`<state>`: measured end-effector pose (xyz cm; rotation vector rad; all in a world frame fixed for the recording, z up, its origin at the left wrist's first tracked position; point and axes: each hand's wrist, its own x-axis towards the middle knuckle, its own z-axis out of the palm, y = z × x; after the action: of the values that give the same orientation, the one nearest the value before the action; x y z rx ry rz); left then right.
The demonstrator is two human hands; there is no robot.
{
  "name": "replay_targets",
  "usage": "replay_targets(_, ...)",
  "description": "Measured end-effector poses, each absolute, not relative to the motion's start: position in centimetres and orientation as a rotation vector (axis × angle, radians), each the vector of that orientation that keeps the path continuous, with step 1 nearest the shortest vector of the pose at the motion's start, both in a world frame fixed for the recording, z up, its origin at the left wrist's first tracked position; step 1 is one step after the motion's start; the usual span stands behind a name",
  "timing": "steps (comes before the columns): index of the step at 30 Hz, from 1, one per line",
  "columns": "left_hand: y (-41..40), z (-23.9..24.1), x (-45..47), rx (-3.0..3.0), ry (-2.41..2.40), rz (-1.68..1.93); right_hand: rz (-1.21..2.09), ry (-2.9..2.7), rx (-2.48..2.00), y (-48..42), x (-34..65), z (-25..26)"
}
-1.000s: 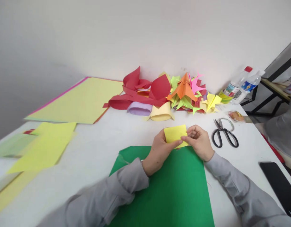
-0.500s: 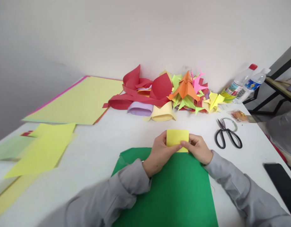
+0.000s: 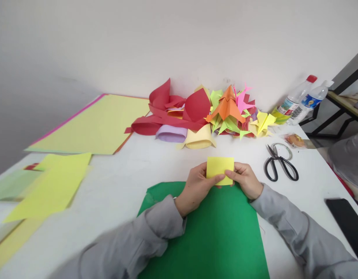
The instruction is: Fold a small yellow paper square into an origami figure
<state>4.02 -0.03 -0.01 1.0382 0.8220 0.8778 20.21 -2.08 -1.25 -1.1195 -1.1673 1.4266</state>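
Observation:
A small folded yellow paper [image 3: 220, 167] is held between both my hands just above the far edge of a green sheet [image 3: 213, 236] lying on the white table [image 3: 129, 174]. My left hand [image 3: 196, 188] pinches its lower left edge with thumb on top. My right hand [image 3: 245, 179] pinches its lower right edge, fingers curled behind the paper. Both arms wear grey sleeves.
A heap of folded coloured paper shapes [image 3: 208, 114] lies along the wall. Black scissors [image 3: 279, 164] rest right of my hands, two plastic bottles [image 3: 302, 99] stand beyond them. A dark phone [image 3: 346, 223] lies at the right edge. Yellow sheets [image 3: 51, 186] and a large stack [image 3: 100, 124] lie left.
The yellow paper has been turned from tilted to nearly square to me, and both hands have shifted slightly right with their pinch kept on it.

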Motion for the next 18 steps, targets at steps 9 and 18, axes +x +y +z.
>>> replay_targets(9, -0.01, -0.32, 4.08, 0.978, 0.845, 0.926, 1.422, -1.061, -1.074, -1.72, 20.53, -1.60)
replay_targets(18, 0.07, -0.39, 3.94, 1.031, 0.807, 0.864, 1.448, -1.135, -1.090, -2.07, 20.35, -1.17)
